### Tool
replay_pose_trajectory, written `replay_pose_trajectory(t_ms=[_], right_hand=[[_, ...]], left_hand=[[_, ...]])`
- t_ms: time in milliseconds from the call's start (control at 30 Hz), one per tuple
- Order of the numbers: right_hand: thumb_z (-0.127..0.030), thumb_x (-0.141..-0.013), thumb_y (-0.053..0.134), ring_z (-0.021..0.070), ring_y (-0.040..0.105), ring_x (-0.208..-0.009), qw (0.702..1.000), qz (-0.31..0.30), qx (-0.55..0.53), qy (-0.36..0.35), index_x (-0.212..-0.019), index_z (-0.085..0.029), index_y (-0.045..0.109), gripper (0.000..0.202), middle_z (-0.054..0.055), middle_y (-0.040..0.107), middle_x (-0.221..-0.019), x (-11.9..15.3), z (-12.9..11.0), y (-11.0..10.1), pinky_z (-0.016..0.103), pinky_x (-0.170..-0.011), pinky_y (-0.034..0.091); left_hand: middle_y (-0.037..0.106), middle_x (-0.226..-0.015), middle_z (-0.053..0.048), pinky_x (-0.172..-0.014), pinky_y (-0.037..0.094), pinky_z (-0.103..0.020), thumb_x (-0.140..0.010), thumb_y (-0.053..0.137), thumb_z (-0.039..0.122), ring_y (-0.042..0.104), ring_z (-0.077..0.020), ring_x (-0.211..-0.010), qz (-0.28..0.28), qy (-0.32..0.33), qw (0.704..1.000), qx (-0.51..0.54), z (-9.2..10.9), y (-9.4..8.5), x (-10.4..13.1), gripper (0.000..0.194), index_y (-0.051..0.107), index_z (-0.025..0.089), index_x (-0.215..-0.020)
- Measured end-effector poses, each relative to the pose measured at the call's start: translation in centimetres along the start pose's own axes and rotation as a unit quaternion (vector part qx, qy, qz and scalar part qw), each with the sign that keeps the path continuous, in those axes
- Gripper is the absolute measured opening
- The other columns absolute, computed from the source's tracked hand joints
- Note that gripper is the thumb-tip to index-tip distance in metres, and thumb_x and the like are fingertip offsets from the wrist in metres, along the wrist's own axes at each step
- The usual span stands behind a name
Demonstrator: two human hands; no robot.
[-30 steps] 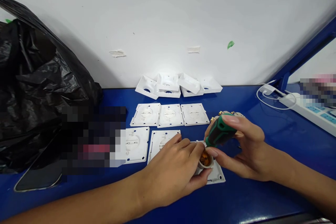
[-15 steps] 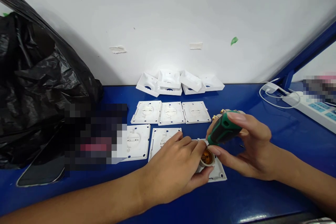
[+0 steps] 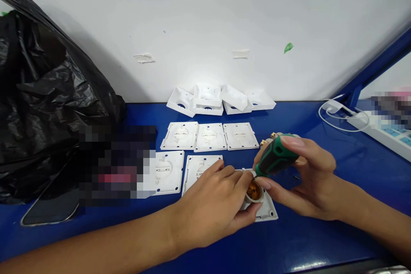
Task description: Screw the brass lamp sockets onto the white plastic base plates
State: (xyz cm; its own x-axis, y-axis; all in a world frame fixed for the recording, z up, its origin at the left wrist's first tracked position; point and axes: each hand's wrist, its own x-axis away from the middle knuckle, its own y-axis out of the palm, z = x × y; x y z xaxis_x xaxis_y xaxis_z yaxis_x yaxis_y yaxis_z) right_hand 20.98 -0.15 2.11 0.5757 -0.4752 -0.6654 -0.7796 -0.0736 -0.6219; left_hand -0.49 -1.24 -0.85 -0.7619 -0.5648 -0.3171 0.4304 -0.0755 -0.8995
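Observation:
Fingers of my left hand point(image 3: 215, 203) are closed round a round white socket point(image 3: 255, 192) with a brass-coloured inside. The socket sits on a square white plate point(image 3: 268, 212) on the blue table. My right hand point(image 3: 311, 184) grips a green and black screwdriver point(image 3: 276, 156), tilted with its tip down at the socket's rim by my left fingertips; the tip itself is hidden. Behind the screwdriver, several small parts with brass pieces point(image 3: 265, 141) are partly covered by my right hand.
More white plates point(image 3: 240, 135) lie in rows on the blue table point(image 3: 298, 115). White box covers point(image 3: 207, 96) lean near the wall. At the left are a black plastic bag point(image 3: 58, 94) and a phone point(image 3: 53, 205). A white power strip point(image 3: 382, 132) with a cable lies right.
The screwdriver handle and my right hand have shifted very slightly to the right. My left hand stays on the socket. The whole view has moved a little.

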Motion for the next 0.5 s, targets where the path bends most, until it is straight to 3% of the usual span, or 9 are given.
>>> replay_pose_trajectory(t_ms=[100,267,500], right_hand=[[-0.009,-0.09,0.069,0.0186,0.069,-0.075,1.0,0.011,0.007,-0.006,-0.164,-0.036,0.02,0.093,0.001,0.07,-0.11,-0.05,-0.03,0.06,0.033,-0.063,0.059],[-0.007,-0.091,0.068,0.0175,0.065,-0.071,1.0,0.002,-0.012,-0.001,-0.164,-0.038,0.018,0.093,-0.001,0.066,-0.096,-0.18,-0.1,0.09,0.031,-0.058,0.055],[-0.01,-0.092,0.069,0.0169,0.064,-0.068,1.0,0.006,0.002,-0.005,-0.164,-0.038,0.017,0.093,-0.001,0.067,-0.101,-0.12,-0.04,0.19,0.032,-0.058,0.055]], left_hand=[[0.07,-0.084,-0.001,-0.091,0.051,-0.045,-0.099,0.063,0.034,0.07,-0.0235,-0.078,-0.003,-0.001,1.0,0.004,0.02,-0.04,0.02,0.02,0.053,0.021,-0.087],[0.07,-0.084,-0.001,-0.092,0.051,-0.045,-0.099,0.064,0.036,0.07,-0.0232,-0.077,-0.011,0.001,1.0,-0.004,-0.05,-0.06,-0.01,0.022,0.052,0.021,-0.087],[0.069,-0.084,-0.001,-0.092,0.051,-0.046,-0.101,0.061,0.035,0.07,-0.0231,-0.077,-0.006,0.004,1.0,-0.002,-0.07,0.01,0.01,0.021,0.052,0.021,-0.088]])
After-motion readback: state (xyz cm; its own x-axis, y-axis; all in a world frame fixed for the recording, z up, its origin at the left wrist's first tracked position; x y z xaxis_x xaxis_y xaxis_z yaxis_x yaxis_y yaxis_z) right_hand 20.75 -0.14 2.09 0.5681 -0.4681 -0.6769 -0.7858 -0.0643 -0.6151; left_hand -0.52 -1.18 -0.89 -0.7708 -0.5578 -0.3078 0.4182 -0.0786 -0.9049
